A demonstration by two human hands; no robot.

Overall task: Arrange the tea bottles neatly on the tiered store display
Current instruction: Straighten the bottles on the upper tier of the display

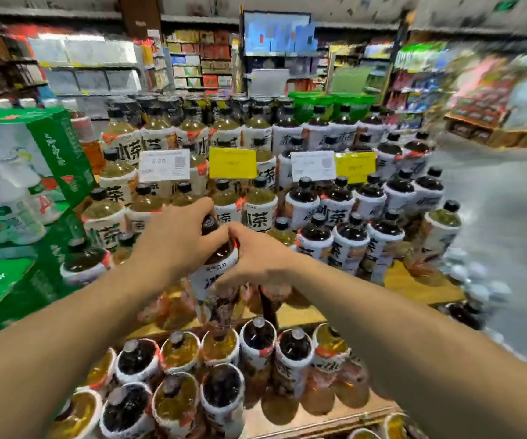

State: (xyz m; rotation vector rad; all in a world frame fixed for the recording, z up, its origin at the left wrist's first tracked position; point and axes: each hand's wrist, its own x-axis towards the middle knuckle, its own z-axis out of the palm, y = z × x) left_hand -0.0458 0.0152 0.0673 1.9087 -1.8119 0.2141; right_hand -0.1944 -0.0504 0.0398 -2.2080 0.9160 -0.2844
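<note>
A dark tea bottle (216, 274) with a white label and black cap is held upright above the middle tier of the wooden tiered display (414, 288). My left hand (176, 239) grips its neck and shoulder from the left. My right hand (256, 255) grips its upper body from the right. Yellow-green tea bottles (115, 172) fill the left of the upper tiers, dark tea bottles (344, 210) the right. More bottles of both kinds (224, 388) stand mixed on the lowest tier, close to me.
Green cartons with white bottles (18, 172) stand at the left. White and yellow price tags (232, 162) stick up among the upper rows. A grey aisle floor (503, 236) runs along the right, with shelves of goods behind.
</note>
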